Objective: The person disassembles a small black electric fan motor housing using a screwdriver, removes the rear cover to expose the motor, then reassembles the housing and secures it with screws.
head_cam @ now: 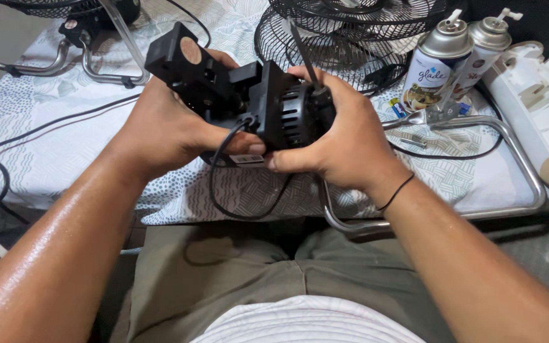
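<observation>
You grip the black fan motor [274, 108] with both hands, left hand [173, 130] and right hand [338, 136] clamped; next, steady it.

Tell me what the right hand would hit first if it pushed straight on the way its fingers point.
Probably the left hand: the right hand points left across the black motor both hold. Depth is unclear.

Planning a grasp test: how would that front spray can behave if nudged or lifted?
The front spray can stands tall and narrow on soft patterned cloth, so it would likely tip. Once down, its round body would probably roll. The smooth metal skin looks somewhat slippery.
</observation>
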